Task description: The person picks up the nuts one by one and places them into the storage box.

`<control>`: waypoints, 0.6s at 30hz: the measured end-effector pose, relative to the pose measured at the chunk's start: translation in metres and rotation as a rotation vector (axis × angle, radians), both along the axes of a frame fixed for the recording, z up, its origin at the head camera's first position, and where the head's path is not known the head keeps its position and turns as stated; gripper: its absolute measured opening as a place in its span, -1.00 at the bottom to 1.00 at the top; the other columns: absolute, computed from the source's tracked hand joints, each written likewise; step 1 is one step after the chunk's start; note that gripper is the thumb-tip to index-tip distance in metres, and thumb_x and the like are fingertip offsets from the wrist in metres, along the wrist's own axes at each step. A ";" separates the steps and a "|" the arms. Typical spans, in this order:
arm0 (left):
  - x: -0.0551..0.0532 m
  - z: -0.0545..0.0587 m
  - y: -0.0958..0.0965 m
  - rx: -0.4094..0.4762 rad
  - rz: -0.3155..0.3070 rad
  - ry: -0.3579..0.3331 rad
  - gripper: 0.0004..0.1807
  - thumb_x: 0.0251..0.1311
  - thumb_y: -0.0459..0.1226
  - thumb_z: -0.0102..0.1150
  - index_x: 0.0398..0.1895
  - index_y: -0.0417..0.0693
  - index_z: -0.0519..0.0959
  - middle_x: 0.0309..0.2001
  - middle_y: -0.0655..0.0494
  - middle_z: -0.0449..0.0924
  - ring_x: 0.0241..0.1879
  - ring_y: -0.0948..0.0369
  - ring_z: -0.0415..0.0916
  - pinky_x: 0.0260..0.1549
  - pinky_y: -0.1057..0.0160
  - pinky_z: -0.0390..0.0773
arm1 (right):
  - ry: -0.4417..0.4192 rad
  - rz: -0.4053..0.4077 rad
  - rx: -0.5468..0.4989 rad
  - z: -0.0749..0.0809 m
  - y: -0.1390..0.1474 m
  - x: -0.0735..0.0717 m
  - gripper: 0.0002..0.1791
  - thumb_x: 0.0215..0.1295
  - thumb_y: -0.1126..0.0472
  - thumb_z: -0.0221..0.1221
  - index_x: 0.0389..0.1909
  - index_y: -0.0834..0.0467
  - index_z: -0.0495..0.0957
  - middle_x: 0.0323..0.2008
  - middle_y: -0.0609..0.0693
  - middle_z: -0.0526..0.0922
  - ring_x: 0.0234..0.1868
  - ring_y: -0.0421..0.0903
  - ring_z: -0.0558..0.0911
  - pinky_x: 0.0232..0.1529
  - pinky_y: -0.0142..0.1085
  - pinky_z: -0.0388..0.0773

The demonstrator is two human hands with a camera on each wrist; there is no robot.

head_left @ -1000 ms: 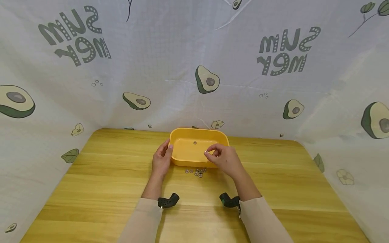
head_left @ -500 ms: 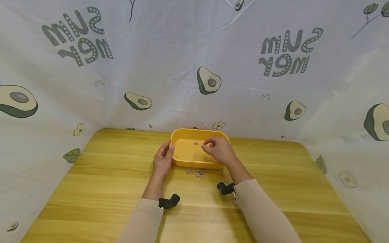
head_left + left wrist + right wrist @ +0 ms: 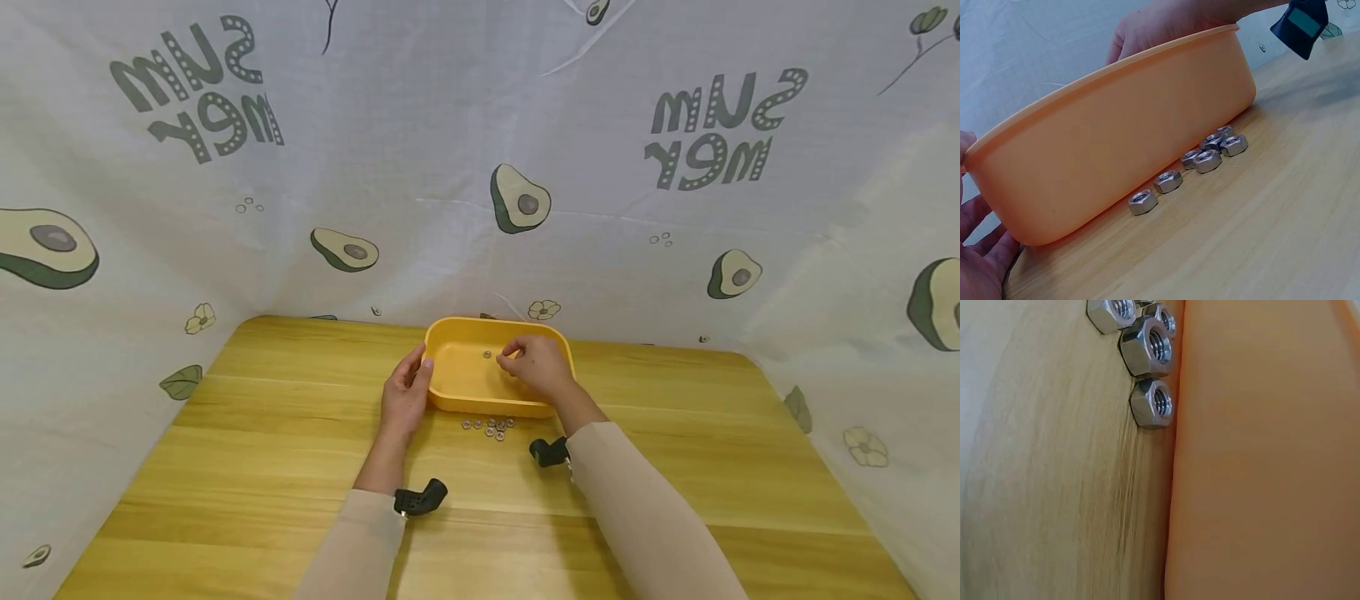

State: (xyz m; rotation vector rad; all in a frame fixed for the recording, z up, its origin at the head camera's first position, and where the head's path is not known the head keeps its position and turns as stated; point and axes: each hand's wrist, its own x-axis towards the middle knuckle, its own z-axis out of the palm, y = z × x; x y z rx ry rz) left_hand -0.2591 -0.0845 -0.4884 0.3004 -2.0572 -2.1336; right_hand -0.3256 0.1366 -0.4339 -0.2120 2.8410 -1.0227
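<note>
A yellow plastic tub [image 3: 457, 405] stands at the back of the wooden table. My left hand [image 3: 403, 398] grips its left end, thumb at the rim and fingers outside against the wall. Inside the tub, a metal hex nut [image 3: 487, 354] lies on the floor. My right hand [image 3: 542, 365] reaches over the front rim into the tub, thumb and forefinger pinched together just right of that nut; the nut in its fingertips is mostly hidden. Several more hex nuts [image 3: 1207, 160] lie loosely grouped on the table along the front wall; the right wrist view shows some nuts [image 3: 1152, 404] up close.
The wooden table [image 3: 262, 467] extends to both sides and toward me. A white cloth [image 3: 420, 258] printed with avocados hangs behind it and along the sides. Each wrist carries a black camera mount [image 3: 422, 497].
My right hand has moved forward and slightly left, deeper into the tub, its pinch lowered near the lying nut. My left hand keeps its grip on the tub.
</note>
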 end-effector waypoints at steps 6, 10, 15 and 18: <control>0.000 -0.001 0.000 0.005 -0.004 0.000 -0.49 0.50 -0.08 0.11 0.45 0.05 0.45 0.45 -0.09 0.42 0.44 -0.03 0.37 0.43 -0.04 0.40 | -0.056 -0.011 -0.034 -0.006 -0.006 -0.006 -0.81 0.31 0.09 0.34 -0.22 0.14 0.70 -0.47 0.01 0.70 -0.57 -0.14 0.49 -0.56 -0.39 0.39; -0.002 -0.002 0.000 0.008 -0.003 0.000 -0.49 0.51 -0.07 0.10 0.45 0.05 0.45 0.45 -0.08 0.42 0.44 -0.03 0.37 0.42 -0.03 0.41 | -0.055 -0.007 -0.030 -0.008 -0.012 -0.008 -0.81 0.30 0.08 0.36 -0.25 0.14 0.71 -0.48 0.00 0.70 -0.54 -0.14 0.49 -0.53 -0.40 0.37; -0.003 -0.003 0.000 0.012 -0.003 -0.001 -0.49 0.50 -0.08 0.11 0.44 0.06 0.46 0.46 -0.07 0.41 0.45 -0.03 0.37 0.42 -0.04 0.41 | -0.084 -0.016 -0.045 -0.009 -0.017 -0.010 -0.79 0.29 0.08 0.38 -0.25 0.15 0.71 -0.47 0.00 0.70 -0.50 -0.14 0.52 -0.51 -0.40 0.38; -0.003 -0.003 -0.001 0.009 0.000 0.000 -0.49 0.49 -0.08 0.12 0.44 0.07 0.46 0.46 -0.06 0.42 0.44 -0.02 0.37 0.42 -0.03 0.41 | -0.104 -0.037 -0.060 -0.009 -0.019 -0.010 -0.77 0.32 0.06 0.36 -0.20 0.16 0.70 -0.47 0.00 0.70 -0.51 -0.13 0.52 -0.52 -0.40 0.38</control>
